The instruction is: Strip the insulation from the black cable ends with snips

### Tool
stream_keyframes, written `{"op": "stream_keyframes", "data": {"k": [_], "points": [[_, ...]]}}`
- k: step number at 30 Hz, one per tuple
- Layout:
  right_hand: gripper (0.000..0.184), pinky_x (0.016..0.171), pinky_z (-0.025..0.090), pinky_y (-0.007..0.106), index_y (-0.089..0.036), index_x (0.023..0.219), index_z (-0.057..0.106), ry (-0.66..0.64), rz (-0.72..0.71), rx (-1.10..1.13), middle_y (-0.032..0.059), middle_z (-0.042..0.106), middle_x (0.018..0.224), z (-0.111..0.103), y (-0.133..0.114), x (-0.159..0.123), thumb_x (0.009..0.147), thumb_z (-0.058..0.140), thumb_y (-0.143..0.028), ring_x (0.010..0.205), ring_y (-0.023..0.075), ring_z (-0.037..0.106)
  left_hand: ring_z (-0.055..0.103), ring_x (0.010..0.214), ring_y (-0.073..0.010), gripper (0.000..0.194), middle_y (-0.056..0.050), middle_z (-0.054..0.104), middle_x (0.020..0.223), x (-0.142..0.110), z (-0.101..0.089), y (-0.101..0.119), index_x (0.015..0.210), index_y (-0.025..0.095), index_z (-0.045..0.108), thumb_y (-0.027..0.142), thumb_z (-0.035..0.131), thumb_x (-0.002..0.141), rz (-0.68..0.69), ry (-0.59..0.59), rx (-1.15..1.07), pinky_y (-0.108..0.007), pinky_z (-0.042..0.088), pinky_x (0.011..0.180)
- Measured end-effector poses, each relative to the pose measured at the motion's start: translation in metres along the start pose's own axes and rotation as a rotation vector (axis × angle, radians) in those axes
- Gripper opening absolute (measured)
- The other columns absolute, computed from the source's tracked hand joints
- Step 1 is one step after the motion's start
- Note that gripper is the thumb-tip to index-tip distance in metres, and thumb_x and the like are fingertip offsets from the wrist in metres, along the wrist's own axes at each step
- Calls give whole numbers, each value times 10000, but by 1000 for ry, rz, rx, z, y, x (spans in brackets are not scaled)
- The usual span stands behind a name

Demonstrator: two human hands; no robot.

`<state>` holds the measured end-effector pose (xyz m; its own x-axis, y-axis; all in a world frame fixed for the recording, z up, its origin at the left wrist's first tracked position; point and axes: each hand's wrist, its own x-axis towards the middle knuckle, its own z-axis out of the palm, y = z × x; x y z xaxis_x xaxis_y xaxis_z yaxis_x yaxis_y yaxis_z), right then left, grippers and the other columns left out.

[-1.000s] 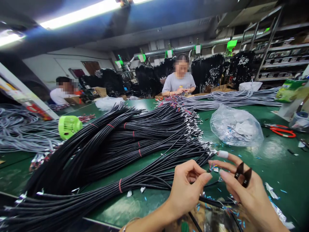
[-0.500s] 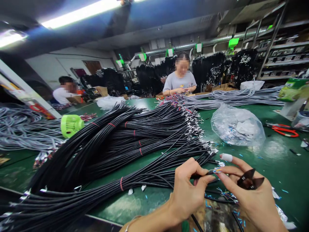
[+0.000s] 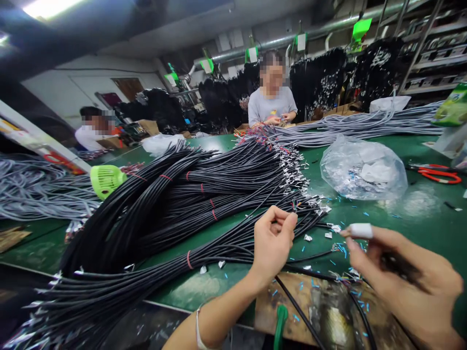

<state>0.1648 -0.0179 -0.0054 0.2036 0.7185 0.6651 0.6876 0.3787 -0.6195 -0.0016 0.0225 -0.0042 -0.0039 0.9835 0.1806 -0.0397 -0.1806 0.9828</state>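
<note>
My left hand (image 3: 273,240) is closed in a pinch on a black cable, whose stripped end fans out into thin coloured wires (image 3: 296,206) above the thumb. Over the table's right front, my right hand (image 3: 404,277) keeps a dark pair of cutters (image 3: 399,266) in its palm, blurred and partly covered by the fingers. Its thumb and white-wrapped index finger meet at the tips; whether anything is between them I cannot tell. Past the left hand lies a bundle of black cables (image 3: 222,243) with foil-like white ends, tied by a red band (image 3: 189,260).
A clear plastic bag (image 3: 365,170) of scraps and red-handled pliers (image 3: 440,172) lie at the right. Blue clippings and white scraps litter the green table (image 3: 408,233). A green fan (image 3: 107,182) stands at the left. One co-worker (image 3: 273,99) sits opposite, another (image 3: 94,131) far left.
My hands have moved apart: the left lifted the cable's wire end up and leftward, the right drew away to the right with the cutters. The coloured wires are now spread. The view tilted down.
</note>
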Motion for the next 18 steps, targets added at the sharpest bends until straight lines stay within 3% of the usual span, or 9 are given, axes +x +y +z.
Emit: {"op": "stream_keyframes", "data": {"k": [3,5,8,9,13,18], "points": [[186,516,427,262,-290,964,695,127,183,26,-26,633,632,-6,0,9,782,675,-325,534,138,568,489,464,-86,450,13,538,506,1,-5,-1,608,135,581,415,425,924,-15,-346,181,-192,380,475],[211,587,464,265,-291,991,697,132,192,63,-16,690,729,-7,3,13,785,677,-332,624,154,626,555,524,-110,498,-16,612,559,1,-7,-6,618,132,641,392,378,950,29,-495,435,-215,425,542],[177,572,470,248,-284,964,700,75,121,72,-22,714,747,-6,9,15,793,668,-317,603,138,631,597,637,-149,208,-10,660,683,6,-9,-20,755,170,693,304,579,866,209,-402,921,-252,448,638],[160,546,464,240,-277,944,702,42,87,61,-26,714,732,-6,10,15,791,668,-310,569,129,619,612,721,-178,123,-34,671,772,9,-8,-24,821,168,697,251,608,843,222,-372,974,-282,455,694],[133,518,462,230,-237,908,702,-86,2,46,-21,708,708,-2,14,17,791,652,-279,514,112,592,584,905,-256,144,-83,643,936,20,0,-40,939,171,669,199,629,803,253,-349,1034,-370,459,784],[130,551,491,244,-194,881,691,-114,2,37,-2,694,672,-3,22,23,799,622,-268,511,127,609,562,908,-259,75,-84,613,876,30,13,-39,785,145,619,93,579,749,297,-332,980,-408,442,846]]}}
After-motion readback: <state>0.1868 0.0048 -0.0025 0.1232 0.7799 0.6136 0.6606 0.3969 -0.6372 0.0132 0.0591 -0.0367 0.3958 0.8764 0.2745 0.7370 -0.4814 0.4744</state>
